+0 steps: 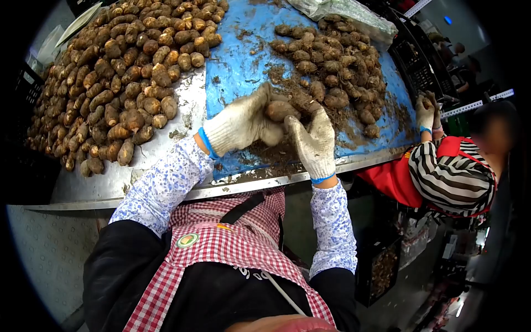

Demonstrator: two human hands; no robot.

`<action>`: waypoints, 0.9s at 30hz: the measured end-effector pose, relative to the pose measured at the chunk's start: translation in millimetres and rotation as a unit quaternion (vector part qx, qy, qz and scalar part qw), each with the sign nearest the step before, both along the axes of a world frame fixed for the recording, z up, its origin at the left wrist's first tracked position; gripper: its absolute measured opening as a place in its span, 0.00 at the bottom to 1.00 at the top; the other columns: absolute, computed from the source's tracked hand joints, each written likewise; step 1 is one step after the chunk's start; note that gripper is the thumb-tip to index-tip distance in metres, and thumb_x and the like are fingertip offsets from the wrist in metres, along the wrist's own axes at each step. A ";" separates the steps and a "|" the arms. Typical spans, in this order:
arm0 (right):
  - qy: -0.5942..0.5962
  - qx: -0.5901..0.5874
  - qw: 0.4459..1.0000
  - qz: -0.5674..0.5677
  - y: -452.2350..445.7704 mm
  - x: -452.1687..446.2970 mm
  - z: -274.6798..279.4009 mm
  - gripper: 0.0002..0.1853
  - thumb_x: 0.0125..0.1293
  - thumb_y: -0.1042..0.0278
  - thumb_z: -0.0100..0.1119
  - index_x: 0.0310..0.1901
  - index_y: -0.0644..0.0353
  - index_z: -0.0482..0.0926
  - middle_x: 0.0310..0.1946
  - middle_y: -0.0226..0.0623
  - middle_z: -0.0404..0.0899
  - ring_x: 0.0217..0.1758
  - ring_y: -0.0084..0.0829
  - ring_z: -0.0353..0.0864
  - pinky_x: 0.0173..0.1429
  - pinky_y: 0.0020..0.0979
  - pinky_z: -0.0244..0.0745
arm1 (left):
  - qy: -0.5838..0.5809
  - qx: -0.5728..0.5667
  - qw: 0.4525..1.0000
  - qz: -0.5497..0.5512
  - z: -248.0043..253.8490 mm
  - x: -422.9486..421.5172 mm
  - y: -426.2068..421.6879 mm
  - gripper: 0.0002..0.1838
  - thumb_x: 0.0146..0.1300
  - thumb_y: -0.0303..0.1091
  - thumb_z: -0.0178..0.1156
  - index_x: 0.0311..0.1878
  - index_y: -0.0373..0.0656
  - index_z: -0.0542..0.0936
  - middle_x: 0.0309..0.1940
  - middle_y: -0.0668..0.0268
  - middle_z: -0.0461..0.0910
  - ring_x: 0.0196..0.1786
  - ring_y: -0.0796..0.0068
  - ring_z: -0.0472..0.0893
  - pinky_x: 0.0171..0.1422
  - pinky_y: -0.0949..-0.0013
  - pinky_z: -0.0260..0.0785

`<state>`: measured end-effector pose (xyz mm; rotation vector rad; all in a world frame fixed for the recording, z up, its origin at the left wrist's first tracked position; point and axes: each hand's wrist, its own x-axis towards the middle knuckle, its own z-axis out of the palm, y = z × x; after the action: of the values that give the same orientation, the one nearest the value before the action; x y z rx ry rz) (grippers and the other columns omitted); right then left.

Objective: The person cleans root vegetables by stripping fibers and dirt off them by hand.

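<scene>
Both my hands wear off-white knit gloves with blue cuffs. My left hand (243,123) has its fingers wrapped round a brown taro (281,110) above the blue sheet. My right hand (315,142) is close beside it, its fingers on a rougher, hairy taro (303,102) that lies against the first. Behind and to the right is a pile of soil-covered, rooty taros (343,66). A large heap of cleaner taros (119,83) spreads over the left side of the metal table (188,105).
Loose soil and roots dot the blue sheet (232,66). A clear plastic bag (354,19) lies behind the rooty pile. Black crates (415,55) line the right side. A co-worker in a striped top (453,177) stands at right, gloved hands (426,113) near the table.
</scene>
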<state>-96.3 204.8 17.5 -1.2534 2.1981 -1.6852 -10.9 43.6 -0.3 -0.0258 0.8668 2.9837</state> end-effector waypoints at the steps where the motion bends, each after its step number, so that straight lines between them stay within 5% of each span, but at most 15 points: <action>1: -0.013 -0.003 1.000 -0.003 -1.1 1.3 0.3 0.19 0.65 0.71 0.64 0.55 0.67 0.75 0.47 0.45 0.82 0.50 0.34 0.83 0.54 0.31 0.78 | -0.022 -0.036 0.999 -0.008 -1.8 1.2 -2.9 0.29 0.76 0.55 0.43 0.57 0.36 0.74 0.43 0.60 0.82 0.39 0.72 0.83 0.38 0.72 0.78; 4: -0.057 -0.008 0.998 -0.002 -8.9 11.8 2.6 0.19 0.67 0.72 0.63 0.56 0.67 0.73 0.47 0.43 0.82 0.50 0.32 0.82 0.55 0.30 0.78 | -0.120 -0.171 0.976 0.061 5.3 5.5 5.2 0.26 0.77 0.52 0.44 0.59 0.37 0.73 0.43 0.65 0.83 0.37 0.83 0.82 0.35 0.78 0.75; 8: -0.137 -0.074 0.988 -0.007 -18.0 33.4 15.8 0.18 0.70 0.73 0.58 0.58 0.68 0.69 0.47 0.40 0.82 0.50 0.26 0.81 0.54 0.28 0.78 | -0.029 -0.484 0.814 0.319 14.7 11.4 24.8 0.24 0.77 0.43 0.48 0.66 0.34 0.69 0.54 0.56 0.79 0.53 0.70 0.81 0.53 0.71 0.76; 11: -0.275 -0.241 0.931 0.023 -26.7 36.6 -0.2 0.16 0.72 0.73 0.56 0.58 0.67 0.70 0.49 0.39 0.81 0.50 0.26 0.81 0.53 0.28 0.79 | -0.048 -0.620 0.710 0.331 9.2 11.0 22.1 0.23 0.76 0.34 0.49 0.68 0.33 0.66 0.60 0.52 0.75 0.60 0.65 0.77 0.64 0.68 0.71; 13: -0.330 -0.215 0.919 -0.009 -25.6 34.9 -3.4 0.17 0.70 0.76 0.56 0.59 0.67 0.70 0.52 0.44 0.79 0.52 0.31 0.81 0.54 0.33 0.79 | -0.026 -0.608 0.721 0.332 12.3 14.8 24.9 0.22 0.75 0.30 0.49 0.68 0.34 0.66 0.61 0.53 0.74 0.60 0.66 0.77 0.66 0.68 0.70; 15: -0.083 -0.106 0.987 -0.091 -22.6 29.4 -9.7 0.20 0.68 0.80 0.56 0.61 0.68 0.69 0.54 0.50 0.77 0.53 0.38 0.80 0.56 0.37 0.79 | -0.019 -0.583 0.747 0.318 10.7 16.6 25.5 0.21 0.74 0.27 0.49 0.69 0.34 0.65 0.60 0.54 0.75 0.59 0.67 0.77 0.67 0.69 0.70; 16: 0.199 -0.001 0.969 -0.148 -20.4 20.9 -15.5 0.22 0.66 0.81 0.55 0.62 0.68 0.69 0.55 0.53 0.75 0.54 0.42 0.80 0.58 0.40 0.78 | -0.022 -0.564 0.768 0.302 4.3 15.7 24.9 0.22 0.74 0.25 0.49 0.69 0.34 0.65 0.60 0.54 0.75 0.59 0.67 0.78 0.66 0.69 0.70; 19: 0.389 0.137 0.905 -0.104 -15.5 1.7 -10.8 0.34 0.52 0.82 0.64 0.64 0.67 0.68 0.59 0.58 0.72 0.58 0.54 0.75 0.64 0.43 0.73 | -0.024 -0.617 0.729 0.295 -34.8 11.2 23.7 0.19 0.76 0.29 0.46 0.67 0.36 0.65 0.57 0.57 0.77 0.56 0.69 0.79 0.60 0.68 0.74; 20: 0.353 0.121 0.927 -0.043 -12.9 -7.0 -11.2 0.38 0.47 0.82 0.67 0.64 0.66 0.68 0.58 0.55 0.73 0.57 0.51 0.76 0.62 0.41 0.75 | 0.003 -0.613 0.735 0.290 -43.1 9.5 19.3 0.18 0.77 0.31 0.44 0.66 0.37 0.66 0.57 0.58 0.77 0.55 0.70 0.79 0.57 0.69 0.76; 22: 0.256 0.150 0.954 0.034 -9.3 -22.4 -2.4 0.42 0.37 0.81 0.73 0.62 0.66 0.70 0.52 0.49 0.77 0.53 0.46 0.79 0.56 0.35 0.79 | 0.004 -0.422 0.885 0.196 -5.8 19.6 20.5 0.20 0.79 0.40 0.40 0.65 0.39 0.67 0.55 0.60 0.78 0.51 0.74 0.79 0.49 0.72 0.73; 23: 0.260 0.149 0.954 0.027 -13.3 -42.1 -17.5 0.29 0.51 0.74 0.72 0.56 0.66 0.74 0.43 0.45 0.81 0.39 0.40 0.83 0.44 0.34 0.83 | -0.014 -0.319 0.935 0.154 12.8 24.6 21.1 0.21 0.80 0.44 0.38 0.64 0.40 0.68 0.54 0.60 0.79 0.50 0.76 0.79 0.45 0.74 0.72; 24: -0.108 0.010 0.994 0.009 -12.5 -40.4 -14.8 0.21 0.59 0.68 0.67 0.53 0.65 0.75 0.39 0.42 0.81 0.32 0.35 0.82 0.36 0.31 0.83 | 0.002 -0.276 0.951 0.141 17.0 26.2 15.7 0.22 0.79 0.46 0.38 0.65 0.41 0.67 0.54 0.60 0.79 0.48 0.77 0.78 0.43 0.75 0.71; 25: -0.458 -0.130 0.879 -0.010 -11.4 -37.2 -9.3 0.16 0.68 0.62 0.63 0.50 0.64 0.76 0.35 0.39 0.82 0.25 0.31 0.82 0.29 0.29 0.82 | 0.018 -0.232 0.964 0.128 18.0 27.0 12.4 0.23 0.79 0.48 0.38 0.65 0.41 0.67 0.54 0.60 0.79 0.46 0.78 0.78 0.42 0.76 0.69; 26: -0.351 -0.084 0.932 -0.038 -7.7 -30.3 -0.9 0.17 0.76 0.54 0.51 0.48 0.62 0.77 0.32 0.36 0.81 0.16 0.24 0.77 0.19 0.25 0.77 | 0.072 -0.224 0.961 0.144 14.8 27.1 12.6 0.27 0.78 0.51 0.41 0.67 0.40 0.65 0.57 0.58 0.78 0.42 0.79 0.75 0.44 0.75 0.70; 27: -0.330 -0.081 0.940 -0.026 -4.2 -24.9 5.3 0.16 0.75 0.58 0.53 0.50 0.64 0.76 0.33 0.36 0.81 0.22 0.25 0.80 0.26 0.26 0.81 | 0.078 -0.215 0.963 0.146 11.5 26.0 11.7 0.27 0.77 0.50 0.43 0.67 0.39 0.64 0.57 0.58 0.77 0.42 0.79 0.75 0.44 0.75 0.70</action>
<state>-121.2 200.6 22.8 -0.5198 1.7217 -1.9616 15.1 55.3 11.2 0.0782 1.6505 3.0128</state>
